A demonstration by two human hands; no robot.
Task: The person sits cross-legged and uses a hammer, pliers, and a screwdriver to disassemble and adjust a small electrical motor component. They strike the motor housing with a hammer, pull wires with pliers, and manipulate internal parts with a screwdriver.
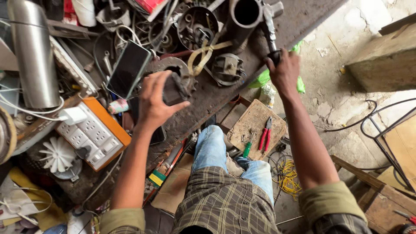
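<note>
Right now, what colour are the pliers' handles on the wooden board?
Red, on the pliers; head view shows them best.

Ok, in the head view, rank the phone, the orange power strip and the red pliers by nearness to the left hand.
From the left hand, which grips a dark metal part:
1. Phone, just up and to its left on the bench.
2. Orange power strip, lower left, a little farther.
3. Red pliers, far right on the wooden board below the bench.
</note>
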